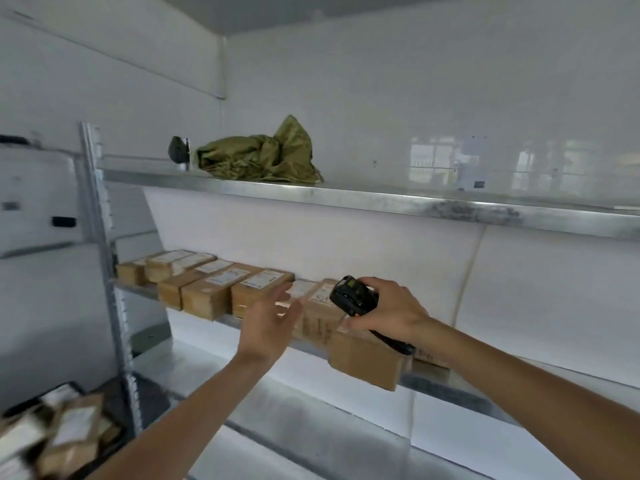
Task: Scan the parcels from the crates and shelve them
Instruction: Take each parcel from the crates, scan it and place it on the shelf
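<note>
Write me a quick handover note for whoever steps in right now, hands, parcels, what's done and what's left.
Left hand: open, fingers straight, reaching toward the row of parcels on the middle shelf.
Right hand: grips the black scanner above the rightmost parcel, which sits at the shelf's front edge.
Done: a line of brown boxes already shelved.
Left: more parcels wait in the crate at lower left. Whether the rightmost one is scanned cannot be told.
Top shelf holds only a green bag and a dark item.

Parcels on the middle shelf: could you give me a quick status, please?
Left hand open, at the parcel row. Right hand grips scanner, against the end parcel, which overhangs the shelf edge. Nothing blocking.
</note>
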A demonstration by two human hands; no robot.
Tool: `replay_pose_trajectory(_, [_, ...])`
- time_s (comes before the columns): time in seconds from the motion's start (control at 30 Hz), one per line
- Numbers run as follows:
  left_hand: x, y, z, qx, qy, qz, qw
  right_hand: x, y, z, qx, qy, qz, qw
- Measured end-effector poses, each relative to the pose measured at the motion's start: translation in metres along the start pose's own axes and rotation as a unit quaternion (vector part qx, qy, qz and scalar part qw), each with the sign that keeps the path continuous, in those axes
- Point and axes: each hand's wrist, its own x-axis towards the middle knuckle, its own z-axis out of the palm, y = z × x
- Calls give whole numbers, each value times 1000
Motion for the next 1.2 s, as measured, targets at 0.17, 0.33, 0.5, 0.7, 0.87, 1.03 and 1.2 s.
replay_pose_trajectory(0.17, [-28,-66,-162,82,78,-69,991,15,-135,101,22,-51,-74,996])
replay_pose_trajectory(0.33, [-82,-143,-317,169,149,-144,964,16,-261,216,39,-133,-147,979])
replay_pose_trajectory(0.5, [-147,-216,-444,231,229,-224,919,15,-367,342,44,-222,-196,954])
replay_pose_trajectory(0.7, [-195,-306,-545,248,293,-302,873,25,-466,483,26,-313,-239,919])
replay_pose_trajectory(0.87, [-192,-411,-596,247,311,-362,843,62,-522,611,13,-353,-257,899])
replay_pose_trajectory(1.03, [-177,-524,-620,236,312,-418,820,106,-546,736,-12,-390,-235,890])
replay_pose_trajectory(1.2, [-176,-637,-626,197,309,-474,801,132,-545,850,-39,-412,-195,889])
